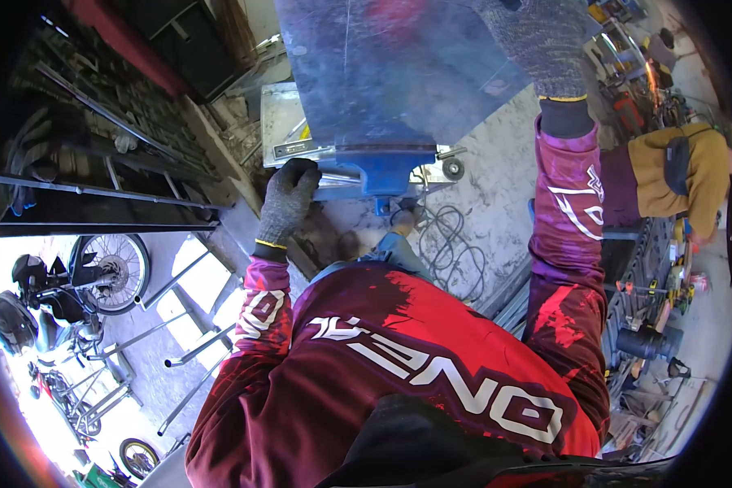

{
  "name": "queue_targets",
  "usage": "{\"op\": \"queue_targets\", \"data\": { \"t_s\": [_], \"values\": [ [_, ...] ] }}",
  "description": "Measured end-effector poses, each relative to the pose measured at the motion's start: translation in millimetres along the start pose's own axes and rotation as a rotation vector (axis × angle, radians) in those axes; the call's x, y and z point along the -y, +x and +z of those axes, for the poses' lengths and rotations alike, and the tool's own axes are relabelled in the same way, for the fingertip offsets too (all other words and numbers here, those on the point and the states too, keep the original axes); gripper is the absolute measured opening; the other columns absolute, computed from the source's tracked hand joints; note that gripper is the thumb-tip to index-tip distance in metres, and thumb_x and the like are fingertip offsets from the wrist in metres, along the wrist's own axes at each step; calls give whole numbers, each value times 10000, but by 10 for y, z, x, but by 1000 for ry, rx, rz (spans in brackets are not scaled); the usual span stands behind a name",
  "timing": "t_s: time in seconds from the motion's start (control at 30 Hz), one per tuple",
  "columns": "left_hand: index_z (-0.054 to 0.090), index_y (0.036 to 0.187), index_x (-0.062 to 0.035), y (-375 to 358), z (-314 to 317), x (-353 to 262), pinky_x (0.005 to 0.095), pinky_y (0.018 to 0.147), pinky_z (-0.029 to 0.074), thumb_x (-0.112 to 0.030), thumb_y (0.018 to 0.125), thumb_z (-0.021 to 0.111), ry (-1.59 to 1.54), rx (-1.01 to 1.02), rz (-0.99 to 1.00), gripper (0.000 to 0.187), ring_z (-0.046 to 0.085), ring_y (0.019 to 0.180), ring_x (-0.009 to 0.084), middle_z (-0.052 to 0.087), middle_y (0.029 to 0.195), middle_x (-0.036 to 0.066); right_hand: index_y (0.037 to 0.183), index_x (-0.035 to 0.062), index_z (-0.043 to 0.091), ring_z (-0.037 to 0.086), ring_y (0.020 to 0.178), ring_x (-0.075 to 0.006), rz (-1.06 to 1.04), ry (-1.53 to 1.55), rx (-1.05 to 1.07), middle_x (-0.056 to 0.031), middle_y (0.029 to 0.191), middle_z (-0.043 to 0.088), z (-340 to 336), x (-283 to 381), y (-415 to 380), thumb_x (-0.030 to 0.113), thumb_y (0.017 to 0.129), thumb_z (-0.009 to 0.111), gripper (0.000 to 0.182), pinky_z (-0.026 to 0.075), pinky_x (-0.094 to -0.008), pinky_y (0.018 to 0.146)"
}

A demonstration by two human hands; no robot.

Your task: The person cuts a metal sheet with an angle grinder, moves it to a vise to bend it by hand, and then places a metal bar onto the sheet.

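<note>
A large dark metal sheet stands at the top centre, its lower edge in the jaws of a blue vise. My left hand, in a grey glove, has its fingers curled at the workbench edge beside the vise; what they hold, if anything, is hidden. On the bench, near that hand, lies a metal tool with a slot. My right hand, also gloved, is at the sheet's upper right edge. Its fingers are partly cut off by the frame's top.
Another person in a tan garment is at the right, by cluttered tools. A cable lies coiled on the floor below the vise. Motorcycles and metal frames stand at the left. Metal bars fill a rack at the upper left.
</note>
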State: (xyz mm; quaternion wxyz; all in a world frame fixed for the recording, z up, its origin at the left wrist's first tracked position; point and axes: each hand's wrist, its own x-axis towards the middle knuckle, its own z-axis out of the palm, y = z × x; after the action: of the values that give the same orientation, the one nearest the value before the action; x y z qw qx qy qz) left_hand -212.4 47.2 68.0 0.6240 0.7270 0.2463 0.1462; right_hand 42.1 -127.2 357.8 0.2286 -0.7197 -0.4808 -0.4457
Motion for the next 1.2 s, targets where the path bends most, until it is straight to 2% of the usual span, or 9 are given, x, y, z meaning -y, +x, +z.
{"op": "queue_targets", "data": {
  "t_s": [0.1,0.33,1.2],
  "values": [
    [670,1068,3,-39,6,-38,334,758,502,-204,949,586,15,2,7,253,615,812,168,669,879,83,773,103,583,560,691,-330,-69,-73,-22,-102,715,531,12,-42,-9,214,707,792,245,434,-460,658],
    [666,1078,2,-107,60,2,328,767,504,-184,947,589,-73,-17,-62,240,611,815,166,669,884,76,760,108,566,558,698,-340,-63,-60,-12,-103,713,521,26,-61,-5,225,698,793,262,432,-472,668],
    [661,1105,6,-107,77,42,325,762,528,-173,950,615,-64,17,-57,241,653,827,175,686,933,100,741,113,555,546,673,-333,-47,-57,-1,-94,691,509,45,-81,6,214,686,782,254,420,-469,642]
  ]
}}
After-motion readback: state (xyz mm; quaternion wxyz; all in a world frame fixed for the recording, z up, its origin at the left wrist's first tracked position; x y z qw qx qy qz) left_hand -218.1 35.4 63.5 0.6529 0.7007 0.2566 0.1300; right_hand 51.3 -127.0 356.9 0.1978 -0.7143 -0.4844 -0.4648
